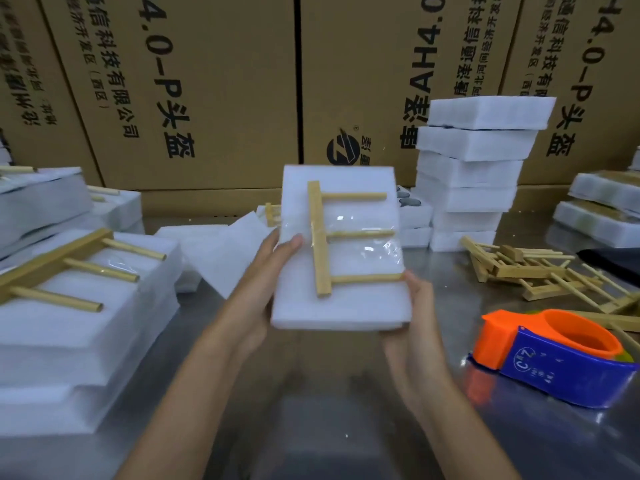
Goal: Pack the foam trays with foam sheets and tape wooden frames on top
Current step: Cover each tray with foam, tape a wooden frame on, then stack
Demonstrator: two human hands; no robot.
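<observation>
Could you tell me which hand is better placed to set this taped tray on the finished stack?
Left, probably: the left hand grips the foam tray on the side facing the finished stack; the right hand is farther.

cardboard boxes [214, 98]: "AH4.0-P头盔", "科技有限公司" | tape dispenser [554, 358]: "CZ" logo

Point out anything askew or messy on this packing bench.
The tall stack of foam trays at the back right is uneven, its layers twisted and overhanging. The loose wooden frames beside it lie in a tangled heap. The foam tray held in both hands looks neatly taped.
</observation>
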